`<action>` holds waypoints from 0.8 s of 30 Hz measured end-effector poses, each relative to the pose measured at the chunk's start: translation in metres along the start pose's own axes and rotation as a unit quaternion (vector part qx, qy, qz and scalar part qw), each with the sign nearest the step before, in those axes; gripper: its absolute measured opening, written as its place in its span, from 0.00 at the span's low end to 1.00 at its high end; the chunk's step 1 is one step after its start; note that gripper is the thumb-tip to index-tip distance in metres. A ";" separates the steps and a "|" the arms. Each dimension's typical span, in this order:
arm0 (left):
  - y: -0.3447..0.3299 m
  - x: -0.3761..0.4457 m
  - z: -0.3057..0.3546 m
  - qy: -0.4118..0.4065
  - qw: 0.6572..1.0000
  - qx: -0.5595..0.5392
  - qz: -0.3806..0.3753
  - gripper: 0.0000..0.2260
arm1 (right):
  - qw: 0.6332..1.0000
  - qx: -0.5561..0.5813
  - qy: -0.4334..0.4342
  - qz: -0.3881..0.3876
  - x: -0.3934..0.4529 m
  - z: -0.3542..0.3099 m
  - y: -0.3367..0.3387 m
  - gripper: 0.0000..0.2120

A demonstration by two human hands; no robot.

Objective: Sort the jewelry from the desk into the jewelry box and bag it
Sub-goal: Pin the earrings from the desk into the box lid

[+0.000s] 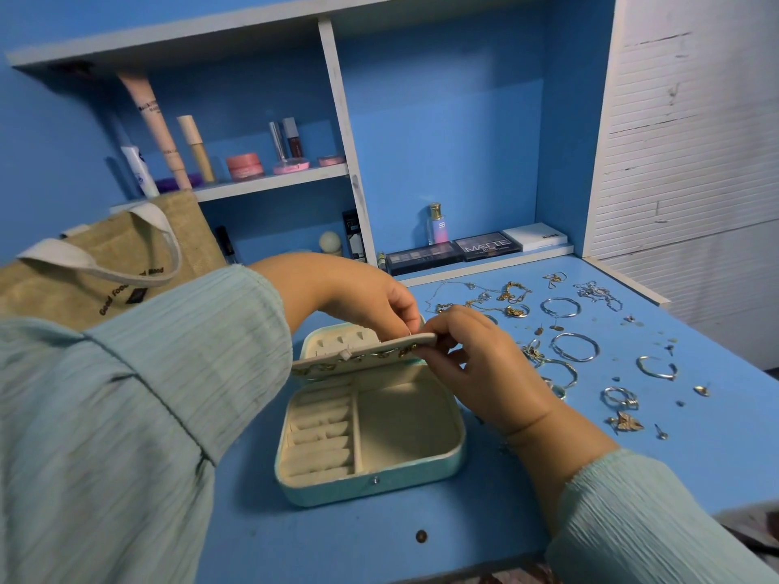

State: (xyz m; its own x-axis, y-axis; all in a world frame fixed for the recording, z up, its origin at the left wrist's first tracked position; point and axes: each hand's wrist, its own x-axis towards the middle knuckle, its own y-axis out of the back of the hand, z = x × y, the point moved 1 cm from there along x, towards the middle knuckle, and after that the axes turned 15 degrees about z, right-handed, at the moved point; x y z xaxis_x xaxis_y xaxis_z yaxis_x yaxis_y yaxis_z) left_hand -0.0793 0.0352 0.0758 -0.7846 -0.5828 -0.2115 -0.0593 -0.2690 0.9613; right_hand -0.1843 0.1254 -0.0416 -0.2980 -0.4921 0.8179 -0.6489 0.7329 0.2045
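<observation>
I've got the jewelry box [371, 436] sitting open on the blue surface [548, 478] right in front of me, its base showing ring rolls on the left and one bare compartment on the right. Both my hands are up at the inner flap [366, 354] that hangs across the lid: my right hand [484, 373] pinches its right edge, and my left hand [362, 297] curls its fingertips over the top rim near the same end. Gold pieces show hooked along the flap's underside. The flap looks thin and padded, so I judge it bends easily; holding it by the edge seems right, not the middle. The loose jewelry [573, 343] lies spread to my right, just beyond the box: bangles, rings, chains, small studs. Chains will likely tangle and slip, so I'd lift each by one end; bangles are stiff and easy to hook with a finger; studs look tiny and want a fingertip pinch. The jute bag [105, 263] waits at far left, soft-sided, best taken by its handles.
</observation>
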 end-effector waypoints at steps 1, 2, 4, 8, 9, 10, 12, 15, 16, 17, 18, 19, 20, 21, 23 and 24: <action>0.000 0.000 0.000 0.003 1.000 -0.005 -0.008 0.03 | 1.000 0.001 0.001 0.001 0.000 0.000 0.000 0.06; 0.000 0.001 0.001 0.005 1.000 -0.011 -0.016 0.03 | 1.000 0.002 0.003 0.001 0.000 0.000 0.000 0.06; 0.000 0.001 0.002 0.007 0.999 -0.016 -0.030 0.04 | 1.000 0.002 0.006 0.001 0.000 0.000 0.000 0.06; -0.001 0.002 0.003 0.011 0.999 -0.023 -0.046 0.06 | 1.000 0.000 0.007 -0.002 0.000 0.001 0.000 0.06; -0.001 0.003 0.003 0.013 0.998 -0.025 -0.050 0.07 | 1.000 0.001 0.007 -0.002 0.000 0.001 0.000 0.06; -0.001 0.003 0.002 0.014 0.998 -0.028 -0.054 0.07 | 1.000 0.001 0.006 -0.003 -0.001 0.001 0.000 0.06; -0.002 0.003 0.002 0.017 0.997 -0.037 -0.058 0.07 | 1.000 0.002 0.006 -0.004 -0.001 0.002 0.000 0.06; -0.003 0.002 0.000 0.022 0.997 -0.051 -0.052 0.07 | 1.000 0.005 0.006 -0.005 -0.001 0.001 0.000 0.06; -0.003 0.001 -0.001 0.025 0.997 -0.059 -0.047 0.07 | 1.000 0.005 0.004 -0.004 -0.001 0.001 0.000 0.06; -0.004 0.001 -0.002 0.028 0.996 -0.069 -0.043 0.07 | 1.000 0.006 0.002 -0.002 0.000 0.001 0.000 0.07; -0.005 0.000 -0.002 0.033 0.996 -0.079 -0.039 0.06 | 1.000 0.005 0.000 0.000 0.000 0.000 0.000 0.07; -0.006 0.000 -0.002 0.037 0.995 -0.086 -0.035 0.05 | 1.000 0.005 0.000 0.002 0.000 0.000 0.000 0.06; -0.007 0.000 -0.002 0.040 0.994 -0.092 -0.031 0.05 | 1.000 0.005 0.000 0.002 0.000 0.000 0.000 0.06; -0.007 0.000 -0.002 0.041 0.994 -0.096 -0.029 0.05 | 1.000 0.005 0.000 0.002 0.000 0.000 -0.001 0.06; -0.008 0.000 -0.002 0.042 0.993 -0.103 -0.033 0.05 | 1.000 0.006 -0.004 0.001 0.000 0.000 0.000 0.06; -0.008 0.000 -0.001 0.041 0.993 -0.103 -0.034 0.06 | 1.000 0.005 -0.005 -0.001 0.000 0.000 0.000 0.06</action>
State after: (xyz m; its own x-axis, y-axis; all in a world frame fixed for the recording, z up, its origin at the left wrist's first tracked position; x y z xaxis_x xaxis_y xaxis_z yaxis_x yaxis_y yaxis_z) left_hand -0.0782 0.0362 0.0681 -0.7294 -0.6161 -0.2974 0.0229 -0.4564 0.8895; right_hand -0.1841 0.1251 -0.0415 -0.3042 -0.4979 0.8121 -0.6567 0.7272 0.1999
